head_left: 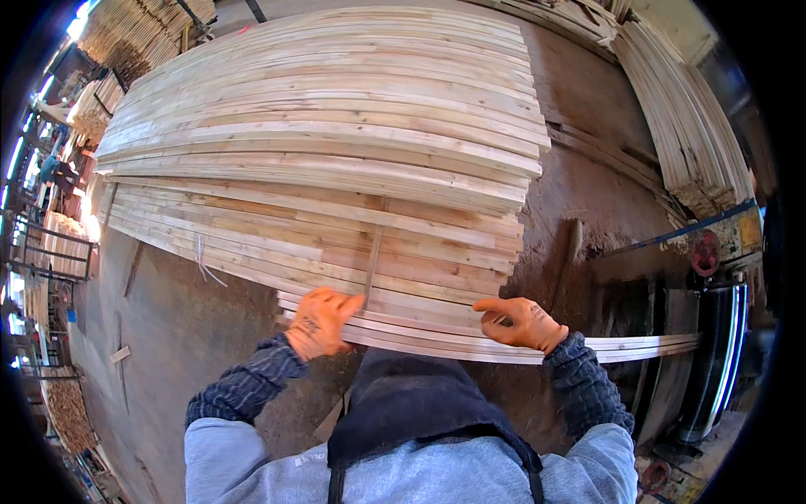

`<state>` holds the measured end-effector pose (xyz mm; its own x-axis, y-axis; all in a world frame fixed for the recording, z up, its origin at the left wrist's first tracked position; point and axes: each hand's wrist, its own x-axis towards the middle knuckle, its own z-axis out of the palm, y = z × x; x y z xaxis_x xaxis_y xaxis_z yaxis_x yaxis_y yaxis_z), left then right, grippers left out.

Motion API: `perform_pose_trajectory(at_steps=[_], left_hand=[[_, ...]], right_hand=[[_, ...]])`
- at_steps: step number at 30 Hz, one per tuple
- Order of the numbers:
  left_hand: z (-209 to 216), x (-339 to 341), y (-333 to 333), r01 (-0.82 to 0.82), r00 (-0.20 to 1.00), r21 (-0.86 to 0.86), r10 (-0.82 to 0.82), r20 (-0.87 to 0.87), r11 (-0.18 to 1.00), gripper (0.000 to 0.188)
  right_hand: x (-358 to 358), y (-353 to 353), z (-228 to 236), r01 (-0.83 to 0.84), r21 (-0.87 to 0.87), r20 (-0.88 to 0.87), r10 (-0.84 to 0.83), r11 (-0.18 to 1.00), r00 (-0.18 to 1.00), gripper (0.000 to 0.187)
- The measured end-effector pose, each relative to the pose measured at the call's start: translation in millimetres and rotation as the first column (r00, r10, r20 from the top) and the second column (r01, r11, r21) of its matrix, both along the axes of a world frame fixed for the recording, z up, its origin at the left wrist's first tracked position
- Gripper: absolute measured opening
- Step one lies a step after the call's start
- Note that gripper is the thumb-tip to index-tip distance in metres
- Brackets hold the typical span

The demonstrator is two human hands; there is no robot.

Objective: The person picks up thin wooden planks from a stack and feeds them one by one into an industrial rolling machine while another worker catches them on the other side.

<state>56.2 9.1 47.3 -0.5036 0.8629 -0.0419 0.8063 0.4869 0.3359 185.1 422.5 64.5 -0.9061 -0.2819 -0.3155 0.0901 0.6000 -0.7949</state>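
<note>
Several narrow, pale wooden strips [428,333] lie side by side in front of my waist and reach far to the right. Near their left end, my left hand [321,322], in an orange glove, spans them with fingers on the far side and thumb on the near side. My right hand [522,324], also orange-gloved, is over the strips farther right. Its thumb and fingers are curved apart with a gap between them; contact with the wood is unclear. Just beyond lies a wide stack of boards [336,118], with a lower layer [311,239] nearer me.
A thin crosswise stick [373,260] rests on the lower layer. At the right stands a machine with a shiny dark roller [714,361], near the strips' right end. Another board stack [680,118] is at the far right. Metal racks [50,248] line the left.
</note>
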Motion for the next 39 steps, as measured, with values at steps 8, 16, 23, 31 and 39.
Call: perform_pose_trajectory(at_steps=[8, 16, 23, 31, 39], left_hand=[[-2, -3, 39, 0.136, 0.987, 0.004, -0.136, 0.088, 0.991, 0.083], [-23, -3, 119, 0.209, 0.751, 0.489, -0.460, 0.474, 0.847, 0.070], [-166, -164, 65, -0.799, 0.078, 0.057, 0.009, 0.997, 0.599, 0.066], [-266, -369, -80, -0.945, 0.249, 0.169, 0.280, 0.927, 0.280, 0.078], [-302, -328, -128, -0.961, -0.100, -0.148, -0.206, 0.973, -0.233, 0.064]], right_hand=[[-65, 21, -79, 0.450, -0.194, 0.054, -0.449, 0.872, 0.892, 0.042], [-183, 101, -149, 0.911, 0.154, -0.196, -0.892, 0.382, 0.407, 0.075], [-234, 147, -229, 0.954, 0.284, 0.023, -0.996, 0.092, 0.090, 0.104], [-207, 164, -240, 0.987, -0.113, 0.317, -0.937, 0.113, 0.144, 0.093], [-150, 113, -217, 0.918, 0.136, 0.428, -0.858, 0.372, 0.284, 0.060]])
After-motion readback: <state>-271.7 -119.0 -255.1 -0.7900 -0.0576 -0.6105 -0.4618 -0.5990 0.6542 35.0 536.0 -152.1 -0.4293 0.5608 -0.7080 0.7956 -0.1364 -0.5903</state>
